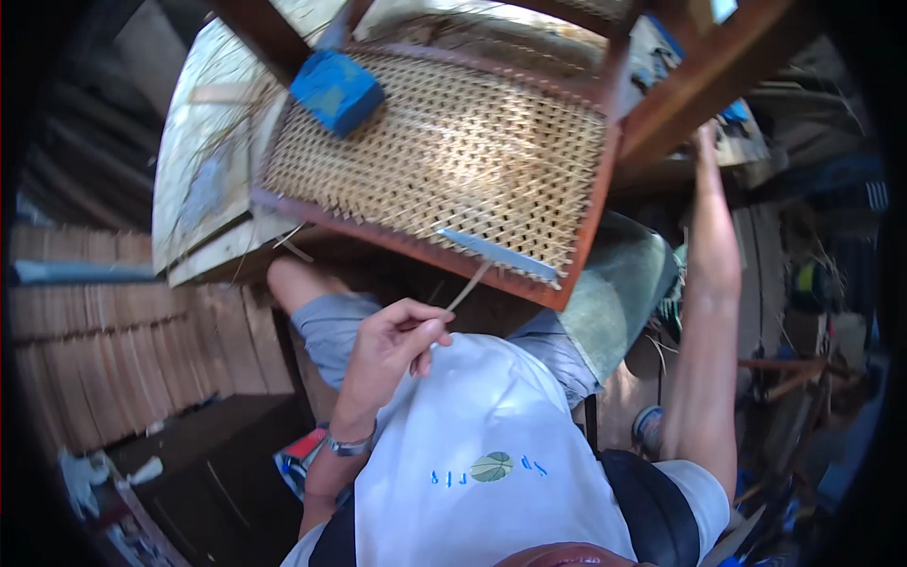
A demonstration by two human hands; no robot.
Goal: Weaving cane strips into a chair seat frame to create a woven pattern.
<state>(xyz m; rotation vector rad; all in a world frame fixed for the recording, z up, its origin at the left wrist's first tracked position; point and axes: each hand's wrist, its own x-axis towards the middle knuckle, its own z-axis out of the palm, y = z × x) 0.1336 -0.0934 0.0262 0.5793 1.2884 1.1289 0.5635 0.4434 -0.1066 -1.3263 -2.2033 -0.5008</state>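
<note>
In front of me is a woven cane seat [472,142] in a reddish-brown wooden frame [406,243]. My left hand [402,338] is closed in a pinch on a thin cane strand [469,287], which runs up to the seat's near edge. Along that edge lies a flat, greyish-blue metal strip [498,253]. A blue block [337,93] rests on the seat's far-left corner. Far to the right, my right arm stretches to the worktable, and my right hand [707,139] is beside small blue items. Its fingers are too small and blurred to make out.
Dark wooden bars [704,80] of the chair rise at the right and far left. A pale worktable [203,142] with loose cane strands lies under the chair. Stacked wooden slats [104,364] and a dark box [222,463] are at left.
</note>
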